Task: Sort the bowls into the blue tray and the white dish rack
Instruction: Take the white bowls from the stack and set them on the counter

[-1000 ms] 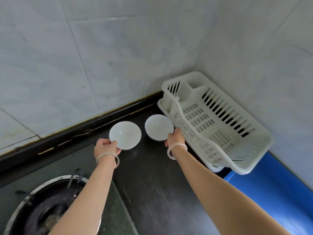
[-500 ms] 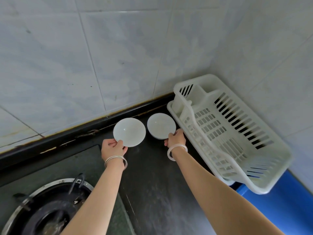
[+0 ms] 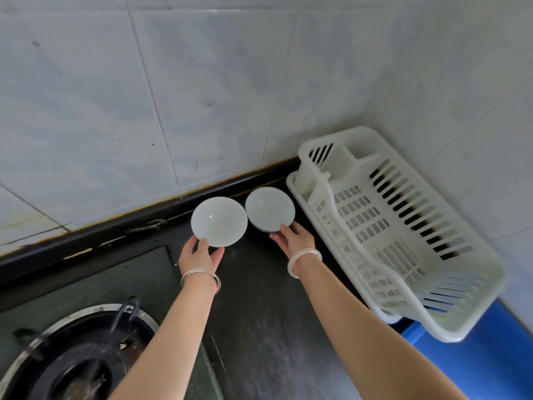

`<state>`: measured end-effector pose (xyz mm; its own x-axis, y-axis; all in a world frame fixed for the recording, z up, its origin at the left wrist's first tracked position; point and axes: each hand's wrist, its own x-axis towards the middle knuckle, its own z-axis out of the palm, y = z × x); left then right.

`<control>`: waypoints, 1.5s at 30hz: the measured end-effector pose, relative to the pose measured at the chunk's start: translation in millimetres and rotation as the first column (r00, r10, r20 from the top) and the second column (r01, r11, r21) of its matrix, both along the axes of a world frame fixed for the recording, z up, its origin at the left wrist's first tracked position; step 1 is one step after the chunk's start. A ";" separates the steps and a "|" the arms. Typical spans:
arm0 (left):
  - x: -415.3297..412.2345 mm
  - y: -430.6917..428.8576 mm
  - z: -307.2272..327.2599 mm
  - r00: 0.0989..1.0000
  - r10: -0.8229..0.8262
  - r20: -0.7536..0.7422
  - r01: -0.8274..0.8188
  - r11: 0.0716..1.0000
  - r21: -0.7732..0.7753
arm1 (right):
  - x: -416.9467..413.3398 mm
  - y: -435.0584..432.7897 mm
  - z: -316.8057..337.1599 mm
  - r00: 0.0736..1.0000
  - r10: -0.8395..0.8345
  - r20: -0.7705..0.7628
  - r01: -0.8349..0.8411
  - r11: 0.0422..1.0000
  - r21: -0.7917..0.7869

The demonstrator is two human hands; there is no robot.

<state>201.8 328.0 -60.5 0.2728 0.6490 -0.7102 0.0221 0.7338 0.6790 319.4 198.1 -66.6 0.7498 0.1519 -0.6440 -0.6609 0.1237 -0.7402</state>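
1. Since a second ago the two bowls have drawn closer together and nearer the rack; both hands keep their grip on the near rims.
2. Two white bowls: the left bowl (image 3: pixel 219 221) and right bowl (image 3: pixel 270 208) sit side by side at the back edge of the dark counter (image 3: pixel 259 313), rims almost touching.
3. The left hand (image 3: pixel 200 255) pinches the left bowl's near rim, thumb on top.
4. The right hand (image 3: pixel 294 239) pinches the right bowl's near rim.
5. One white dish rack (image 3: pixel 403 226) fills the counter's back right corner, just beside the right bowl.
6. One blue tray (image 3: pixel 476 368) lies under the rack's near end.
7. Bare counter lies open between the forearms; one gas burner (image 3: pixel 78 356) occupies the near left.
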 end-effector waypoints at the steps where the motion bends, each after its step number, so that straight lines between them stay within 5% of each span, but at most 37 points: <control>1: 2.4 1.2 0.3 1.000 0.004 -0.002 -0.004 1.000 0.001 | 1.9 3.8 -0.1 1.000 -0.002 -0.003 0.002 1.000 0.008; 14: 15.6 7.9 -4.6 0.999 0.048 0.000 -0.048 0.999 -0.020 | 21.9 31.2 0.4 1.000 -0.001 -0.014 0.002 1.000 0.003; 21: 17.3 1.6 -0.1 0.998 0.071 -0.003 -0.071 0.997 -0.018 | 16.7 29.9 9.1 0.989 0.140 -0.038 -0.143 0.986 -0.081; 30: 4.3 -11.5 -1.8 0.984 -0.110 -0.138 0.150 0.934 0.323 | 7.3 12.1 34.5 0.962 0.264 -0.073 -0.271 0.955 -0.123; 36: -25.8 -45.9 7.3 0.874 -0.366 -0.319 0.472 0.793 0.385 | -25.9 -50.6 63.7 0.904 0.413 0.110 -0.378 0.893 -0.243; 41: -65.2 -134.0 25.2 0.732 -0.624 -0.275 0.675 0.609 0.417 | -78.9 -143.9 90.9 0.837 0.491 0.243 -0.351 0.821 -0.451; 45: -100.6 -215.3 30.5 0.471 -0.819 -0.327 0.848 0.319 0.424 | -135.6 -232.9 102.1 0.845 0.474 0.246 -0.261 0.768 -0.584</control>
<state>101.3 112.6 -30.0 0.8513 0.3225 -0.4139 0.4676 -0.1085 0.8773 183.8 -34.7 35.5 0.8944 0.1956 -0.4022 -0.2457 -0.5366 -0.8073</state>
